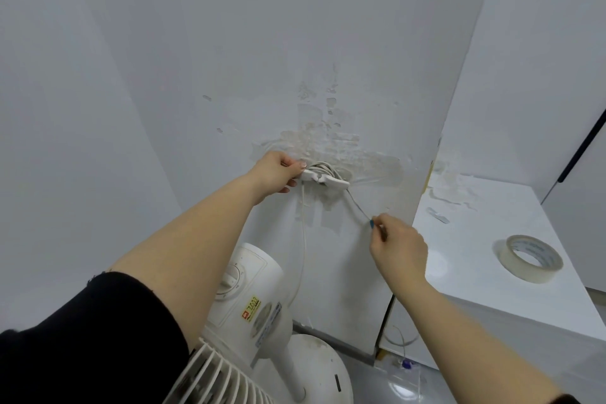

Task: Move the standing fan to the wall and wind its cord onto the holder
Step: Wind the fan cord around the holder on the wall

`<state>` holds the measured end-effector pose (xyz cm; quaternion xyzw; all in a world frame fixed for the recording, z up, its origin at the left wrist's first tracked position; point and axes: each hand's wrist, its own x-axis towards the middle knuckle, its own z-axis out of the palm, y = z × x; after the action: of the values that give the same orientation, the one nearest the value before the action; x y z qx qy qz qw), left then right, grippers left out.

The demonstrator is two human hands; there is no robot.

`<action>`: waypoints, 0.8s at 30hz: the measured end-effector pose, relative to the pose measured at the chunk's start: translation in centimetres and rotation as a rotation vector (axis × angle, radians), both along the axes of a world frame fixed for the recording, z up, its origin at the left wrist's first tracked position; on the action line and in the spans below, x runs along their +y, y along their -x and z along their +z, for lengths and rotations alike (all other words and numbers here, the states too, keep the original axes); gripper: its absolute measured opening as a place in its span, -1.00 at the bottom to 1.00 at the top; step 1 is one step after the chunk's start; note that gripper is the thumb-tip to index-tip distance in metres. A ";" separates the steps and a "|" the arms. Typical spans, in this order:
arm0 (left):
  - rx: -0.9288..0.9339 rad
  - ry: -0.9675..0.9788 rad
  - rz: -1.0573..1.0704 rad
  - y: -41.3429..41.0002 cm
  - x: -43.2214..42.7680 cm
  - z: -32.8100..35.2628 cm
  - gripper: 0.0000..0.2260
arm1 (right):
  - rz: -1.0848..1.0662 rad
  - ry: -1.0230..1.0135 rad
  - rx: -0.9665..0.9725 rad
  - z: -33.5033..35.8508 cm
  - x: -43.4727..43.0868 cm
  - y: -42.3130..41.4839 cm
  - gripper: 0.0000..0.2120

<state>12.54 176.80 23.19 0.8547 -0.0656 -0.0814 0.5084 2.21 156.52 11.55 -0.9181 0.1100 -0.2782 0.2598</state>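
1. Left hand (275, 174): thumb and fingers clasp the left end of the holder (324, 179), a white bracket fixed to the wall (262, 59).
2. Cord (303, 239): white. Several turns lie coiled on the holder, just right of that clasp. One run hangs straight down below it to the fan (249, 289).
3. Right hand (398, 246): fingertips pinch a blue-tipped strand (357, 207), drawn taut up and left to the holder's right end. It is blurred, so whether it is the cord's tail or a tie cannot be told.
4. Fan: white, standing below the left forearm, near the wall. The move is judged complete.
5. Handling, judged: the cord is light, limp and smooth-jacketed, and its loops are apt to slip off unless kept taut. It is best pinched near the free end while the other hand steadies the holder. The paint around the fixing is peeled, so pull gently.
6. Tape roll (533, 257): lies on a white cabinet top (475, 239), right of the pinching hand and well apart.
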 end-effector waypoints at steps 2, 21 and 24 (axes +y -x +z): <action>-0.004 -0.002 -0.006 0.0 0.1 0.0 -0.80 | 0.018 0.122 0.077 -0.3 0.6 -0.4 -0.86; -0.069 -0.306 -0.371 0.9 1.5 -0.3 -0.74 | 0.423 -0.303 0.217 2.5 6.2 -1.3 -0.77; -0.097 -0.421 -0.421 0.7 1.4 -0.6 -0.73 | 0.422 -0.425 0.207 3.0 5.9 -1.0 -0.82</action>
<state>11.84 178.22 22.55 0.9119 -0.2472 -0.1556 0.2883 3.25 162.43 14.56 -0.8693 -0.0017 -0.0941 0.4852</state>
